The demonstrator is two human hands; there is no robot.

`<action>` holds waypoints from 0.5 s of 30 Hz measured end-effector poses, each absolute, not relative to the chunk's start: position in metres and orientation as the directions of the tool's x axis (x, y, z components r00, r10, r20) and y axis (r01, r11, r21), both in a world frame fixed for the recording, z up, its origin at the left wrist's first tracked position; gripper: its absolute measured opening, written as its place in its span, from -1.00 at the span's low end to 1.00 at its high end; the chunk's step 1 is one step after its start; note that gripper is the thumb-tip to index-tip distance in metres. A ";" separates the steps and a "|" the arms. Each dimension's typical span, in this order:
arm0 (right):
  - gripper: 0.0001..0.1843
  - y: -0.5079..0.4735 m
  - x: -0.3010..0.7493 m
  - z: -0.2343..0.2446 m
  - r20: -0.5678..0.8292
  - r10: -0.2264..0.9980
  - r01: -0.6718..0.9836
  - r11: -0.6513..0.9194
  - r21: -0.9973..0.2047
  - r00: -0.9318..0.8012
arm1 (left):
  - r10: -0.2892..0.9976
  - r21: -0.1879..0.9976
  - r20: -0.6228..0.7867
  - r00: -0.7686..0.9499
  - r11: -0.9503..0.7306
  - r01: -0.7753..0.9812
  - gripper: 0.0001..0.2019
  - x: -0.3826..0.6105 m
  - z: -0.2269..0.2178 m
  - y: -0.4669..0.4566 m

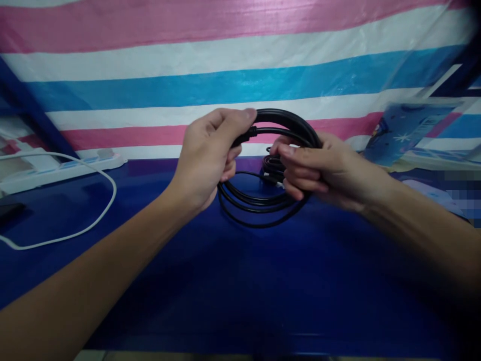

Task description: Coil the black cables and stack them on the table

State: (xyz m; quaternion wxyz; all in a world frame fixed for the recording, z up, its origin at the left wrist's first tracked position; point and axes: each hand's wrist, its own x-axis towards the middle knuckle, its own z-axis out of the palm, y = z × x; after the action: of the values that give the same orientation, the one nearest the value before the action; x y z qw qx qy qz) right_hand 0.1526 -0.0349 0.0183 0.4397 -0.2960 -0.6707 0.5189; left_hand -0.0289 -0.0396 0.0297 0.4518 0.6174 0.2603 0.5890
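Note:
A black cable (263,205) is wound into a round coil and held upright just above the blue table (240,281). My left hand (208,155) is closed on the coil's left side, thumb and forefinger pinching a black plug end near the top. My right hand (319,168) is closed around the coil's right side, its fingers wrapped over the bundled loops. The lower loops hang free between both hands.
A white power strip (63,168) lies at the back left, with a white cord (101,210) looping over the table. A striped pink, white and blue sheet (240,60) hangs behind. A blue card or box (409,130) leans at the back right.

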 end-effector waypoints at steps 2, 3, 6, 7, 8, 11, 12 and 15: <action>-0.87 -0.034 0.156 0.021 0.348 0.872 -0.010 0.367 -0.930 -0.343 | 0.848 0.916 0.401 0.347 -0.357 -0.184 -0.91 -0.031 0.031 -0.040; -0.90 -0.035 0.157 0.023 0.394 0.867 0.077 0.435 -0.897 -0.305 | 0.821 0.940 0.338 0.459 -0.312 -0.135 -0.94 -0.032 0.032 -0.041; -0.83 -0.041 0.156 0.025 0.571 0.768 0.450 0.635 -0.627 -0.289 | 0.728 0.961 0.135 0.672 -0.261 0.089 -0.90 -0.031 0.034 -0.047; -0.78 -0.044 0.153 0.024 0.627 0.717 0.544 0.672 -0.503 -0.305 | 0.728 0.946 0.080 0.681 -0.270 0.178 -0.94 -0.029 0.034 -0.049; -0.73 -0.047 0.151 0.023 0.654 0.682 0.610 0.681 -0.405 -0.327 | 0.749 0.921 0.053 0.660 -0.292 0.257 -0.96 -0.026 0.034 -0.052; -0.69 -0.052 0.142 0.019 0.706 0.636 0.676 0.670 -0.306 -0.312 | 0.847 0.844 0.159 0.507 -0.383 0.375 -0.85 -0.015 0.034 -0.059; -0.71 -0.052 0.140 0.019 0.712 0.645 0.670 0.661 -0.338 -0.277 | 0.860 0.835 0.210 0.465 -0.405 0.372 -0.85 -0.012 0.034 -0.060; -0.85 -0.050 0.140 0.021 0.652 0.739 0.569 0.614 -0.548 -0.170 | 0.877 0.848 0.303 0.374 -0.427 0.314 -0.86 -0.010 0.035 -0.059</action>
State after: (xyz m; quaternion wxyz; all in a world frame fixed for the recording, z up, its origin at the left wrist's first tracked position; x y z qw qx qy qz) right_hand 0.1396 -0.0502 0.0215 0.4793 -0.4304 -0.7597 0.0888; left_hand -0.0102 -0.0588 0.0346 0.3579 0.7476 0.3980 0.3931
